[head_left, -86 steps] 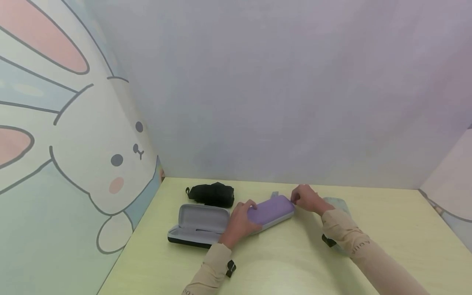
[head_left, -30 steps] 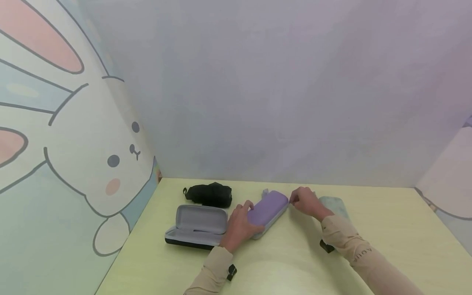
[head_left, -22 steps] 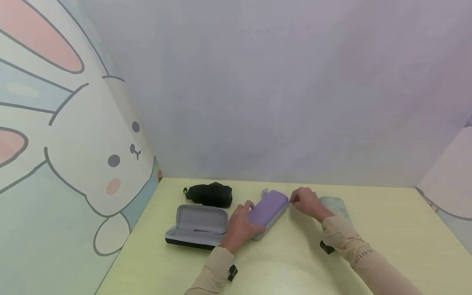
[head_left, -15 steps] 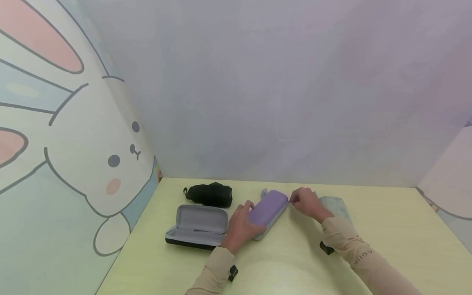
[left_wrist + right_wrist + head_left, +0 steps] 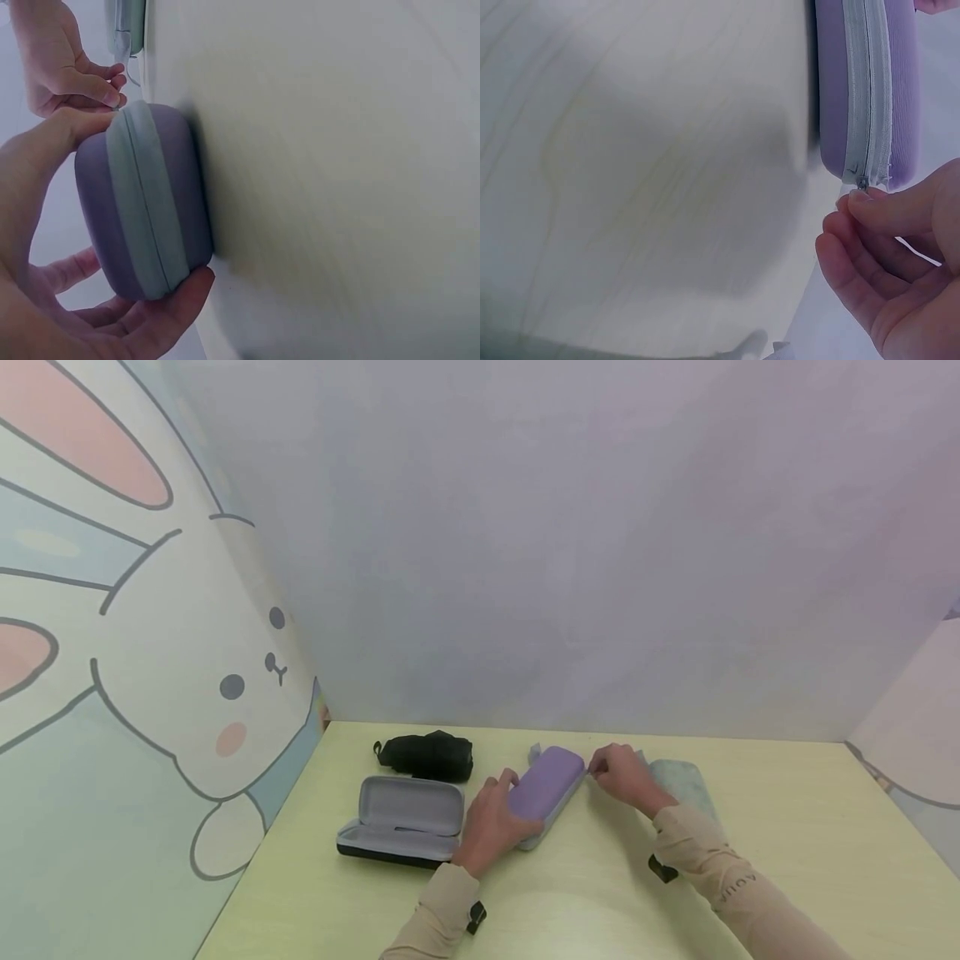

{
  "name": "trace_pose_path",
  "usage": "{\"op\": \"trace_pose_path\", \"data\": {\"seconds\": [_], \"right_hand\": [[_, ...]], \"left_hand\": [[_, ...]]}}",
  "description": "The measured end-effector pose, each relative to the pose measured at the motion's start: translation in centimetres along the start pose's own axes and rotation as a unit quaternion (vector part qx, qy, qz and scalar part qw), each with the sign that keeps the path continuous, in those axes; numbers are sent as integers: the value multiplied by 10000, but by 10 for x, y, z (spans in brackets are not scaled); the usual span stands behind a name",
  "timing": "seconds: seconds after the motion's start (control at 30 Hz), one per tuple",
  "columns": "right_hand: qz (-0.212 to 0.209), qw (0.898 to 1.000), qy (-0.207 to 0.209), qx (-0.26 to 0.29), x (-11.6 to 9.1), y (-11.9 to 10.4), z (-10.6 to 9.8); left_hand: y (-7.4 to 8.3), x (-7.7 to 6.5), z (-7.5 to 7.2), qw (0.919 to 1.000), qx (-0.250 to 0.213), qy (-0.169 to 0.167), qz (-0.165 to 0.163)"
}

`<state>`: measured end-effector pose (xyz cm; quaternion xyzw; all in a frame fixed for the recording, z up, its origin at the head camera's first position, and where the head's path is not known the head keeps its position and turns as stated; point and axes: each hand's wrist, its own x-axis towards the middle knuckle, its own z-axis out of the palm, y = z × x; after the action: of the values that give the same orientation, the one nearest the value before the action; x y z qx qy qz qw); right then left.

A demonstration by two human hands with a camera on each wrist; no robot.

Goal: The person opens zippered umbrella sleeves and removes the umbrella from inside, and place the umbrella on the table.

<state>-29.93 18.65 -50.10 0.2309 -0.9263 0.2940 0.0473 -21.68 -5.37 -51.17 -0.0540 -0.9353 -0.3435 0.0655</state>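
Observation:
A purple hard case (image 5: 546,783) with a pale grey zipper band lies slantwise on the table; its zip looks closed along the side in the right wrist view. My left hand (image 5: 491,823) grips its near end, thumb on one side and fingers on the other. At the far end, the thumb and forefinger of my right hand (image 5: 900,240) pinch the small zipper pull (image 5: 863,184). A light strap (image 5: 535,752) sticks out beyond the case's far left side. Just left of my left hand stands an open case (image 5: 411,806) with grey lining and a black outer shell.
Behind the open case lies a black fabric bundle (image 5: 431,757) with a small loop. A pale green case (image 5: 682,783) lies partly hidden behind my right forearm. The yellowish table (image 5: 570,902) meets a wall (image 5: 585,693) at its back edge.
Since the earliest frame, the purple case has turned so its far end points more toward the wall. Over the last second both hands keep their hold and shift only slightly.

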Motion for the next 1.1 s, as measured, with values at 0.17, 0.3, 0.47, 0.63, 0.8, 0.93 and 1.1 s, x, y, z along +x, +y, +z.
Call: {"op": "trace_pose_path", "data": {"seconds": [0.17, 0.3, 0.47, 0.63, 0.8, 0.93, 1.1], "right_hand": [[112, 9999, -4, 49, -1, -2, 1], [164, 9998, 74, 18, -1, -3, 3], [30, 9997, 236, 27, -1, -4, 6], [-60, 9996, 264, 69, -1, -5, 7], [-69, 9997, 206, 75, -2, -7, 8], [-63, 9997, 198, 152, -3, -7, 7], [-47, 9998, 138, 158, -4, -5, 7]], "left_hand": [[1, 0, 1, 9999, 80, -23, -63], [2, -1, 2, 9998, 114, -4, -133], [4, -1, 2, 9997, 163, 30, -173], [4, -3, 2, 9996, 228, 87, -141], [5, -3, 2, 9996, 228, 126, -99], [7, -3, 3, 9997, 224, 103, -76], [10, -1, 5, 9993, 311, 101, -203]]}}
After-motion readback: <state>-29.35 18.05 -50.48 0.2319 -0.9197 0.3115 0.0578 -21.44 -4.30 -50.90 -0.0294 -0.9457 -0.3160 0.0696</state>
